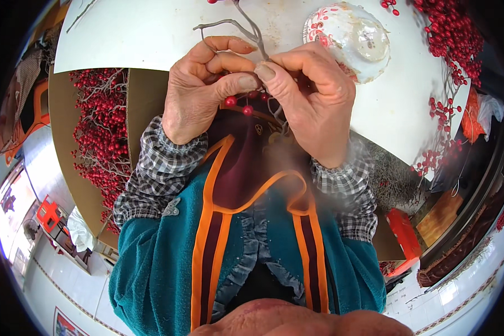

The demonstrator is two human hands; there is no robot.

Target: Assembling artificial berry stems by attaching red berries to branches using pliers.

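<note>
A thin grey twig (246, 25) forks upward over the white table (151, 33), and a few red berries (238, 103) hang below the fingers at its lower end. The left hand (204, 89) and right hand (308, 92) meet at the table's near edge, thumbs and forefingers pinched narrowly on the twig. Just beyond the right hand, a white bowl (350, 36) with red pattern sits tilted; it looks empty, though glare blurs the inside. A brown box (103, 129) at the left holds heaped berry sprigs.
</note>
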